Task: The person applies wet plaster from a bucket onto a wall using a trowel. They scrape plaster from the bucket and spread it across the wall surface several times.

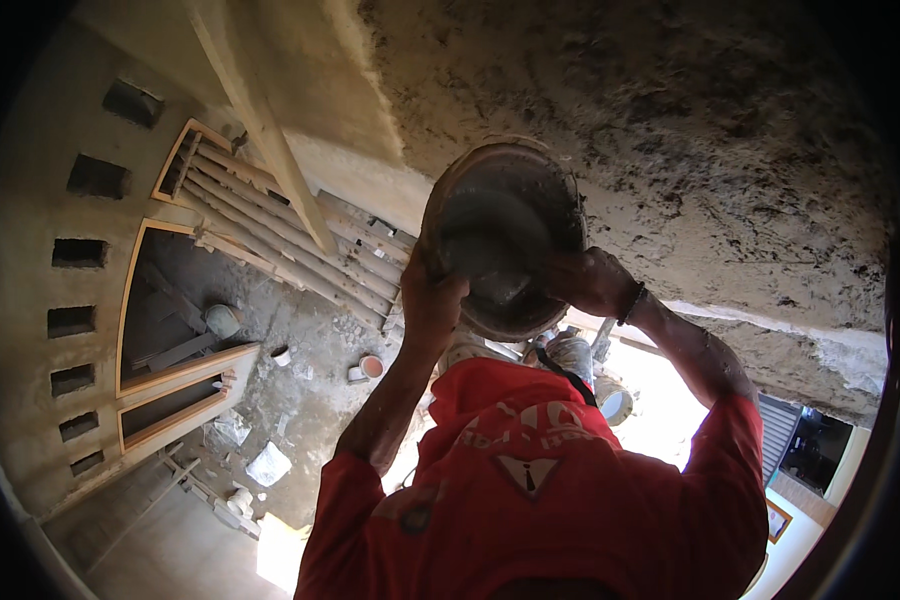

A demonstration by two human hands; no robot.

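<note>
Up in front of me is a round, mortar-crusted bucket (448,190), its mouth tipped so that I see down inside. Wet grey mortar (495,232) lies in it. My left hand (434,308) grips the near left rim, with the thumb on the inside. At the right rim, my right hand (592,284) is closed round the edge; some of its fingers are hidden. Behind the bucket stretches a rough wall (690,130) with dark, uneven patches of plaster.
Wooden poles (290,240) form a platform at the left, crossed by a slanting beam (260,120). Far below, the floor (320,430) holds a small bucket (370,367), a larger pail (222,321) and a white sack (268,464). Another bucket (616,405) is below right.
</note>
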